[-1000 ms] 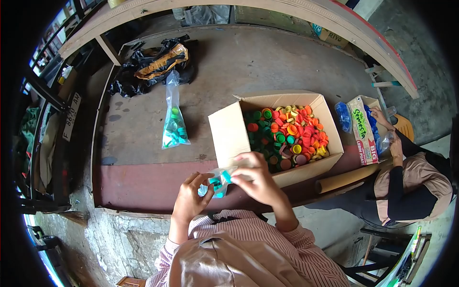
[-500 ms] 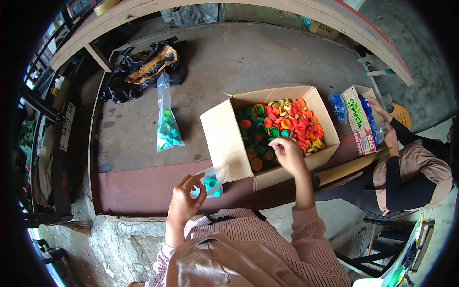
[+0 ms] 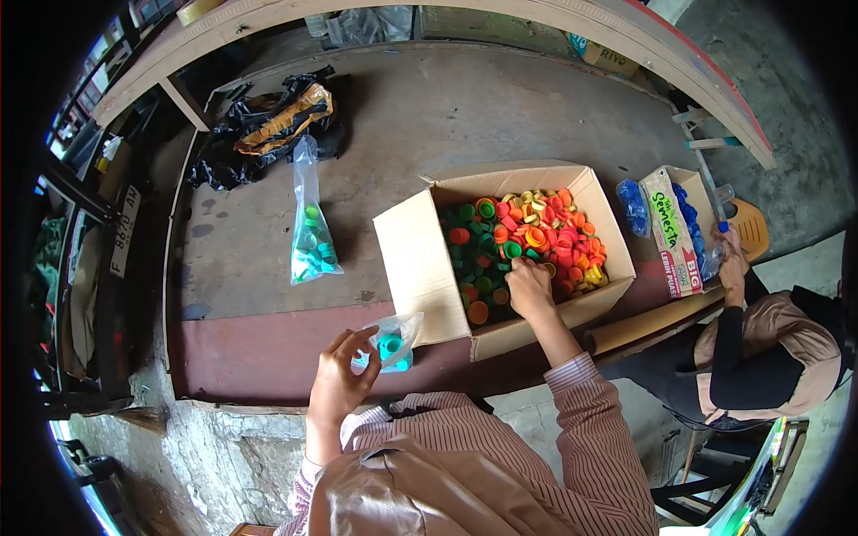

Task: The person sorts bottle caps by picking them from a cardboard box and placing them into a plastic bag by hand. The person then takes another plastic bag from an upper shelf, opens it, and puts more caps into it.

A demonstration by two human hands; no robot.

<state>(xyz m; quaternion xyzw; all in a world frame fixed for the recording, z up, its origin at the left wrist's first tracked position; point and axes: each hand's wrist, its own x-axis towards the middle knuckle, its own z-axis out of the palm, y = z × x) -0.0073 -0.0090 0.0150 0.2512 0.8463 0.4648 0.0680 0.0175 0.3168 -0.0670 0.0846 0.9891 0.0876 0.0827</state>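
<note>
My left hand (image 3: 340, 373) pinches the rim of a clear plastic bag (image 3: 407, 332) in front of me. Teal bottle caps (image 3: 391, 347) lie inside that bag. Over at the open cardboard box (image 3: 420, 259), my right hand (image 3: 531, 288) reaches in among loose plastic caps (image 3: 567, 239), red, orange, yellow and green. Its fingers are curled downward, with the tips close to a green cap (image 3: 512, 250); what they grip, if anything, is hidden. Standing further left is a filled clear bag (image 3: 312, 241) of green and teal caps.
A crumpled black plastic bag (image 3: 246, 134) lies at the table's back left. On the right, a co-worker's hand (image 3: 733, 259) holds a blue cap beside a smaller carton (image 3: 668, 223) of blue items. A cardboard tube (image 3: 648, 323) lies along the table's front edge.
My right hand has lowered into the box, down to the caps. My left hand stays at the bag. The co-worker's hand has lifted a blue cap beside the carton.
</note>
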